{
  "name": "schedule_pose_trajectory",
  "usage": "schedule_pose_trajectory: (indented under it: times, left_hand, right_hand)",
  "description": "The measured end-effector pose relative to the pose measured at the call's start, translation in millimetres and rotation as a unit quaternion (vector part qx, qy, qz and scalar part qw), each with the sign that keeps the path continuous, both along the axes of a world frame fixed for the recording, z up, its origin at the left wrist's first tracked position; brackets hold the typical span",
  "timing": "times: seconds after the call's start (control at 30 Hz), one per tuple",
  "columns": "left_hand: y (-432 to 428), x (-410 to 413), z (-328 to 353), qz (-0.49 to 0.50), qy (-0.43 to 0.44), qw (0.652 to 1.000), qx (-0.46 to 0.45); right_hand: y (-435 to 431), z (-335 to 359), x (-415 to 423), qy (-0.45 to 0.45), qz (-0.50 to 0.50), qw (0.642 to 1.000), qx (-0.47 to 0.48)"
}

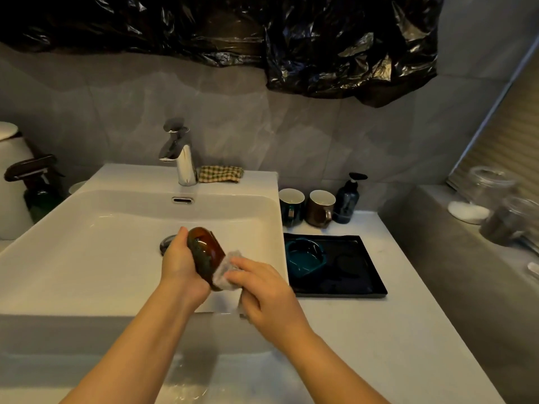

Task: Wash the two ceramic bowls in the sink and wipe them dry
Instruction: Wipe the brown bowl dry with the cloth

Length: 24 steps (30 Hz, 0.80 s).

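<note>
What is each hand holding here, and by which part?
Left hand grips the brown bowl by its rim; right hand holds a crumpled white cloth against it.

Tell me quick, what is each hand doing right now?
Left hand: closed around the glossy brown ceramic bowl, tilted over the white sink.
Right hand: closed on a crumpled white cloth, pressed against the bowl.

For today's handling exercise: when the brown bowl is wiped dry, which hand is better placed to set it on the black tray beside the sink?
Probably the left hand: it already grips the brown bowl, while the right hand holds the cloth. The black tray lies rightward, so it must reach across.
</note>
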<state>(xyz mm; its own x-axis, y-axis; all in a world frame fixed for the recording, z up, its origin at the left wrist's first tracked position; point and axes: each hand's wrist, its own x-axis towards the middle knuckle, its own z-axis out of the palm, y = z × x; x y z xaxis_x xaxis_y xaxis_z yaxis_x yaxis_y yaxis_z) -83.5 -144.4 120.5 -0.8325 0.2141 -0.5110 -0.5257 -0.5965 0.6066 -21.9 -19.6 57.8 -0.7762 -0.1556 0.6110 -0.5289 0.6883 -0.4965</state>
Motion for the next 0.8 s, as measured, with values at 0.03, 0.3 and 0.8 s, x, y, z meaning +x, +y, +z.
schedule_pose_trajectory:
  times: [0.03, 0.3, 0.8]
  left_hand:
    - [1.1, -0.3, -0.6, 0.032, 0.013, 0.998, -0.06]
    - [32.1, 18.6, 25.2, -0.25, 0.501, 0.579, -0.592]
    - [125.0, 27.5, 1.3, -0.24, 0.736, 0.158, -0.612]
  right_hand:
    - [4.5, 3.1, 4.8, -0.052, -0.044, 0.996, -0.049]
    - [46.5, 61.2, -12.9, -0.385, -0.118, 0.756, -0.516]
    - [135.8, 53.0, 26.0, -0.411, -0.203, 0.819, -0.344]
